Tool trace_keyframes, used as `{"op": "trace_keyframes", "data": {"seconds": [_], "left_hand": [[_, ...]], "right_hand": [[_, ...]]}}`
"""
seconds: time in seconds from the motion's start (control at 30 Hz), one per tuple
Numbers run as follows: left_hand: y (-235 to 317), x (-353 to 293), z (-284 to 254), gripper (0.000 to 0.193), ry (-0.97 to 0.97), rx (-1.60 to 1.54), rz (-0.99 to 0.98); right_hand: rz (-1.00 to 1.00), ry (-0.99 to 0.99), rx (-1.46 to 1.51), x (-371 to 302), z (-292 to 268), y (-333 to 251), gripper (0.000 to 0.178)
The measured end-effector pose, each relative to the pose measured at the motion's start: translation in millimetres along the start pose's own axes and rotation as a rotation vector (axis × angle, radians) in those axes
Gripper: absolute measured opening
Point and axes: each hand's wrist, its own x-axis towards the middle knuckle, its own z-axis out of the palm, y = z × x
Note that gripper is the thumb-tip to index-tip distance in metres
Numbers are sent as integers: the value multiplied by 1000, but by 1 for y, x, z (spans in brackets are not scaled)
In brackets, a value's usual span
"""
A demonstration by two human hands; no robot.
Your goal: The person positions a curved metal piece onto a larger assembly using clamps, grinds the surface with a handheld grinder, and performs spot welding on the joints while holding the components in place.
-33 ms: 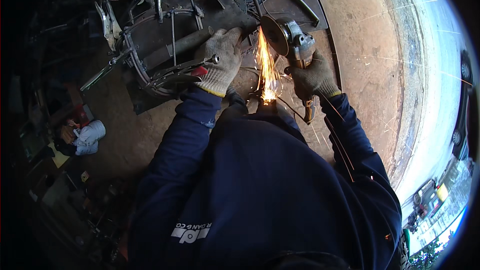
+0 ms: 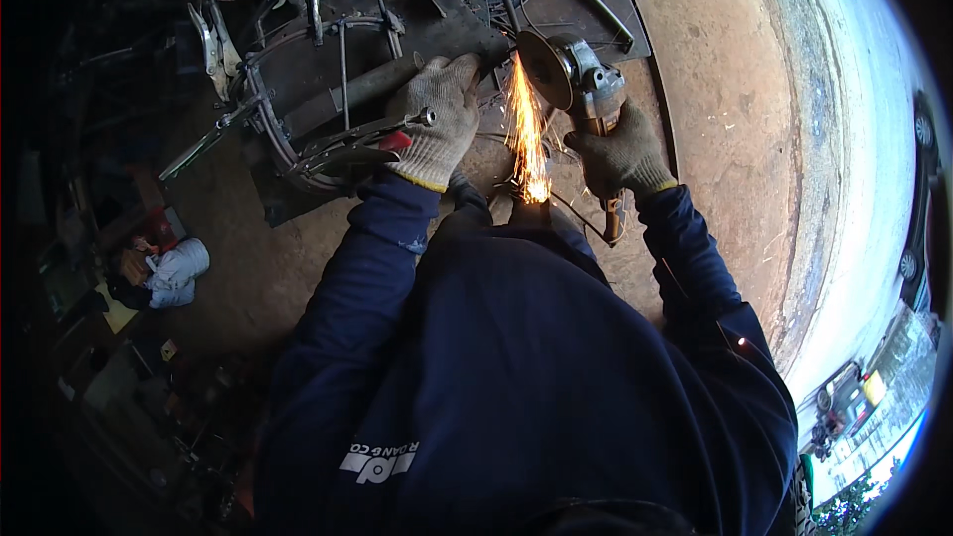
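My right hand (image 2: pixel 623 151), in a knit work glove, is closed around the body of an angle grinder (image 2: pixel 596 89). The grinder's disc (image 2: pixel 545 69) stands on edge at the right end of a dark metal pipe (image 2: pixel 375 82). A stream of orange sparks (image 2: pixel 529 139) shoots from the contact toward my body. My left hand (image 2: pixel 437 111), in a pale knit glove with a yellow cuff edge, is wrapped over the pipe just left of the disc; its far fingers are partly hidden. Beside its wrist is a locking clamp with a red part (image 2: pixel 395 142).
A curved metal frame (image 2: pixel 266 109) with rods and locking pliers (image 2: pixel 213 45) lies left on the steel worktable (image 2: pixel 571 25). A loose tube (image 2: pixel 593 2) rests at the back right. A cable (image 2: pixel 576 213) hangs below the grinder. Farther right is a parked car (image 2: pixel 918 199).
The spark stream has changed shape slightly, and fewer long streaks show at the right. Both hands, the grinder and the pipe stay in place.
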Motion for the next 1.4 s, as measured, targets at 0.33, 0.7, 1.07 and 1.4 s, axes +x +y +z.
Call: {"op": "trace_keyframes", "data": {"seconds": [0.33,0.7,1.07,1.4], "left_hand": [[4,1,-3,22,-11,-23,4],[5,1,-8,27,-51,63,-11],[0,0,-2,24,-25,36,22],[3,1,-4,22,-22,39,2]], "right_hand": [[-95,25,-50,11,-3,9,68],[27,-11,-26,3,1,9,54],[52,-34,-51,9,3,13,56],[26,-23,-46,12,9,27,60]]}}
